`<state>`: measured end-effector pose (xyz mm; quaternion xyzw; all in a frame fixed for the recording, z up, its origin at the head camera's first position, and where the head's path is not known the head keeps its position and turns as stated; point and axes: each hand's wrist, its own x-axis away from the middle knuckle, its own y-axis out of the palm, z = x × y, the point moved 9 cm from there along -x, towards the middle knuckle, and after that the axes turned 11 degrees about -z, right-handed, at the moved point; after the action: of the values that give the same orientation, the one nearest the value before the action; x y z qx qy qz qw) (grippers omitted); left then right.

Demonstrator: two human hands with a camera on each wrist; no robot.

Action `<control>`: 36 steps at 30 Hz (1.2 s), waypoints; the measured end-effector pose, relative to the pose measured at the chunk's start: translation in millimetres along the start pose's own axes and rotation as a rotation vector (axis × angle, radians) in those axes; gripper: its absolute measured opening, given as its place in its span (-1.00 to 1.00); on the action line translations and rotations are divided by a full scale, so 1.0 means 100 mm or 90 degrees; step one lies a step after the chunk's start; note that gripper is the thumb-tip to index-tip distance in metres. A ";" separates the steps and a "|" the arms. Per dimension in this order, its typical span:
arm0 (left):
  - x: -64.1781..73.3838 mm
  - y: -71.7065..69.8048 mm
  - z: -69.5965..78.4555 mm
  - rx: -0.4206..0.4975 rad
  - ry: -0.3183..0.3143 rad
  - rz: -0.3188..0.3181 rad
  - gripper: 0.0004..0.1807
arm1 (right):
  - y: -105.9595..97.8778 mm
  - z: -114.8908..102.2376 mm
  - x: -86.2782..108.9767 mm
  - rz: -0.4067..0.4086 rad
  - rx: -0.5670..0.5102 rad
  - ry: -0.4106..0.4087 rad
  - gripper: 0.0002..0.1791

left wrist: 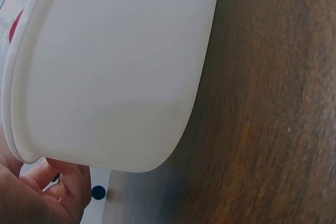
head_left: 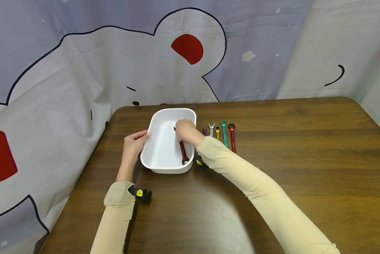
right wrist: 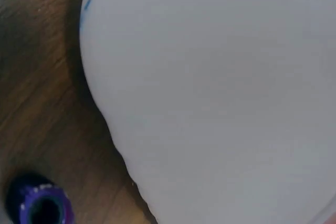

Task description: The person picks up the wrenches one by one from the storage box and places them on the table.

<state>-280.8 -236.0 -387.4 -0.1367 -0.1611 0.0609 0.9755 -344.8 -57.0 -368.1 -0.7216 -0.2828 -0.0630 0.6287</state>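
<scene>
A white plastic tub (head_left: 162,148) with rounded corners stands on the brown table. My left hand (head_left: 134,145) grips its left rim, thumb over the edge and fingers against the outer wall; in the left wrist view those fingers are bent at the tub's corner. Inside the tub, along its right side, lies a red ratchet wrench (head_left: 184,152). My right hand (head_left: 187,132) reaches over the right rim and holds this wrench by its upper part, fingers curled and mostly hidden. The right wrist view is filled by the tub's outer wall (right wrist: 210,87).
Right of the tub several wrenches lie side by side: purple (head_left: 204,131), silver (head_left: 211,127), yellow (head_left: 217,129), green (head_left: 224,132) and another red wrench (head_left: 232,135). My right forearm crosses above their lower ends. A printed curtain (head_left: 113,67) hangs behind the table (head_left: 304,151).
</scene>
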 end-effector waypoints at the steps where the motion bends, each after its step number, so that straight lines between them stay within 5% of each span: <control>1: 0.00 0.00 0.00 0.000 0.001 0.001 -0.53 | 0.01 0.00 0.00 -0.007 -0.001 0.001 -0.73; 16: 0.01 -0.07 0.01 0.005 0.005 0.016 -0.54 | 0.09 -0.04 -0.13 -0.075 -0.042 -0.011 -0.71; 24: -0.01 -0.03 0.00 0.007 0.006 0.008 -0.55 | 0.26 0.06 -0.23 -0.186 -0.227 0.008 -0.70; 36: -0.02 -0.03 0.01 0.013 0.014 0.015 -0.55 | 0.24 0.05 -0.25 -0.185 -0.214 -0.008 -0.69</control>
<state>-282.7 -238.9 -385.8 -0.1293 -0.1481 0.0725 0.9778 -355.1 -61.6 -401.4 -0.7685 -0.3731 -0.1946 0.4821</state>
